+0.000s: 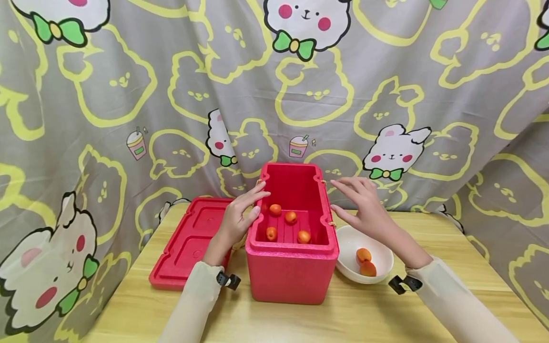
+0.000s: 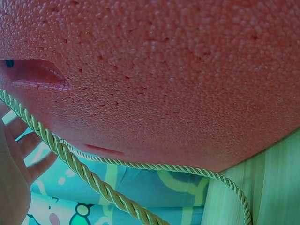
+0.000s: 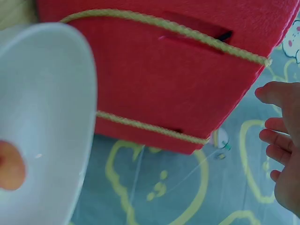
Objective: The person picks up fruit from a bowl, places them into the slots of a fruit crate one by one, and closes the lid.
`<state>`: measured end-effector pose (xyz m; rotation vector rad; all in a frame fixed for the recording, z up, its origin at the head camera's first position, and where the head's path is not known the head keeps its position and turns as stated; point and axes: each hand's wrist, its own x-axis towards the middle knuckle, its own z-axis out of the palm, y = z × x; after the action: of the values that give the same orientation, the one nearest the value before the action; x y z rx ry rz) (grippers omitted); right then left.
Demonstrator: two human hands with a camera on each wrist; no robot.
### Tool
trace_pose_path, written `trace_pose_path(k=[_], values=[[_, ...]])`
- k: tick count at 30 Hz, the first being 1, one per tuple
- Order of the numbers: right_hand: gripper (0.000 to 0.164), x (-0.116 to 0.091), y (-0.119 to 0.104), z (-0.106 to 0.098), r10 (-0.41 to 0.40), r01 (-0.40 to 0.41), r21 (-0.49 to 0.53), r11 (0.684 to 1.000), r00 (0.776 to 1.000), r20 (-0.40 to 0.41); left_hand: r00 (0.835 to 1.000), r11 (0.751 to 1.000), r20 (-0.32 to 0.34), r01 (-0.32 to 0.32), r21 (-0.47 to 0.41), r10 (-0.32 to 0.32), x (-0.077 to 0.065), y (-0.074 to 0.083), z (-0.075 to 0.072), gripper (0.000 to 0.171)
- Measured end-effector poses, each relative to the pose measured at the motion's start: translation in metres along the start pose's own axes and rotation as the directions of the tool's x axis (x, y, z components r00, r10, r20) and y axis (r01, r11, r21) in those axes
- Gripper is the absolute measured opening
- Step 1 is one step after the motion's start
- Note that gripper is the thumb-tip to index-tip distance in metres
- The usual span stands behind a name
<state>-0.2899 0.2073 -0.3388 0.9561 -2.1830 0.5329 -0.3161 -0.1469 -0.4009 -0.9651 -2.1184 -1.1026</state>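
A deep red foam box (image 1: 293, 278) stands lidless on the table, with several small orange fruits, one of them (image 1: 304, 237) near the front, on its floor. My left hand (image 1: 238, 214) is at the box's left rim, fingers extended over the edge and holding nothing. Beside the right rim is my right hand (image 1: 362, 205), its fingers loosely extended and nothing in them; the right wrist view shows it apart from the wall. Gold twisted cord (image 2: 58, 147) runs along the left side, and another cord (image 3: 187, 32) along the right.
A red lid (image 1: 171, 272) lies flat left of the box. To the right, under my right forearm, sits a white bowl (image 1: 346, 247) with two orange fruits (image 1: 367, 269) in it. A patterned curtain (image 1: 249, 90) hangs behind the wooden table (image 1: 364, 319).
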Motion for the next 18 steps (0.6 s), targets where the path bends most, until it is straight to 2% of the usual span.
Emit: trace_pose_path(k=[5, 15, 18], values=[[0.066, -0.021, 0.015, 0.0, -0.001, 0.001, -0.005, 1.0, 1.0, 0.024, 1.0, 1.0, -0.001, 0.0, -0.003, 0.0, 0.0, -0.001, 0.002, 0.046], [0.065, -0.062, 0.035, 0.003, 0.021, -0.018, -0.024, 1.0, 0.986, 0.166, 1.0, 1.0, -0.01, -0.008, -0.009, 0.008, 0.0, -0.003, 0.002, 0.049], [0.062, -0.074, 0.041, -0.001, 0.063, -0.055, -0.04, 0.998, 0.974, 0.217, 1.0, 1.0, -0.006, 0.003, -0.01, -0.003, 0.001, -0.002, 0.003, 0.046]])
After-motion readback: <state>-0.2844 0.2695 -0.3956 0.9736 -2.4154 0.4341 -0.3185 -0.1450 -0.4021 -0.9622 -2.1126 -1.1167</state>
